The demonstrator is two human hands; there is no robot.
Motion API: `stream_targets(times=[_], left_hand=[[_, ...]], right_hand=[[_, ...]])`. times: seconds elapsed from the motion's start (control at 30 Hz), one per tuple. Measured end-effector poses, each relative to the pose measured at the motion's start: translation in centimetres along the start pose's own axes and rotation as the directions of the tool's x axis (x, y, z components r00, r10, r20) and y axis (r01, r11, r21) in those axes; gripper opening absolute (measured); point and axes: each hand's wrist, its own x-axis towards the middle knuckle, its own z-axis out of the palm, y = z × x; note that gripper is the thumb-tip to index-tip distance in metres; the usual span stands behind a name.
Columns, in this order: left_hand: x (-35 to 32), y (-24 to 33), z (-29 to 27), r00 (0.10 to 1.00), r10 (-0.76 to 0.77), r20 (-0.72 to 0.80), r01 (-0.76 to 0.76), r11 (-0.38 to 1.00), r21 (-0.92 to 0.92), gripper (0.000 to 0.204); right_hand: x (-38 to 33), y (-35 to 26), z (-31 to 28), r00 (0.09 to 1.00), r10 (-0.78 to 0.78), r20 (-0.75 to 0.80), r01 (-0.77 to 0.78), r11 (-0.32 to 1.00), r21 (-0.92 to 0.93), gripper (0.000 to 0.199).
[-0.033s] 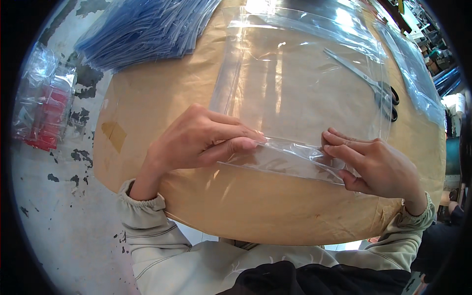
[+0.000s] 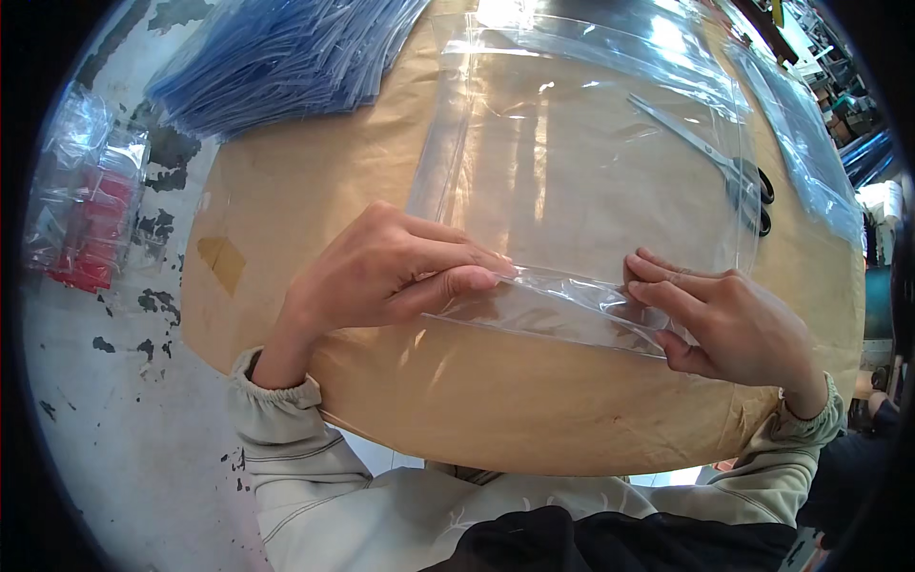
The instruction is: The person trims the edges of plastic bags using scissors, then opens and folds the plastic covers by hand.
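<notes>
Nearest to me are the cream sleeves, coming up from the lower edge onto the bench (image 2: 315, 191), which is covered with brown paper. My left hand (image 2: 381, 272) lies palm down on the near edge of a large clear plastic bag (image 2: 581, 162), fingers stretched rightward, thumb and forefinger closed together on the folded near strip of the film. My right hand (image 2: 724, 319) sits opposite it, fingertips (image 2: 648, 276) pointing left and pressing down on the same strip, with the thumb tucked under at the bag's near right corner. The two hands are apart, with a short wrinkled stretch of the fold between them. Both are clamped on the bag, not on anything else.

The bag itself lies flat on the brown paper in the middle of the bench, its near edge under my hands and the rest spreading away from me, glare running across the far end.

Beyond my right hand, a pair of scissors (image 2: 710, 157) with black handles lies under or on the film near the bag's right edge; I cannot tell which. Further clear film (image 2: 810, 162) lies to the right of that.

At the far left a thick stack of bluish plastic bags (image 2: 276, 57) rests partly off the paper. Left of the bench, on a speckled white surface, sits a clear packet with red contents (image 2: 86, 210).
</notes>
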Motion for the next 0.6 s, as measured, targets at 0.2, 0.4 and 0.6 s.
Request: stream_targets(times=[0.2,0.4,0.6], left_hand=[[-0.3,0.3,-0.6,0.998,-0.031,0.054,0.033,0.999,-0.03,0.02],[-1.5,-1.7,-1.8,0.999,0.005,0.039,0.0,0.994,-0.111,0.034],[-2.4,-3.3,-2.2,0.994,0.112,-0.013,-0.112,0.988,-0.108,0.032]], right_hand=[[0.1,-0.6,0.4,0.999,0.011,-0.048,-0.013,0.998,-0.055,0.029],[0.1,-0.7,0.7,0.998,0.064,-0.028,-0.066,0.997,-0.052,0.038],[-0.1,-2.2,1.0,0.996,0.033,-0.088,-0.049,0.98,-0.193,0.043]])
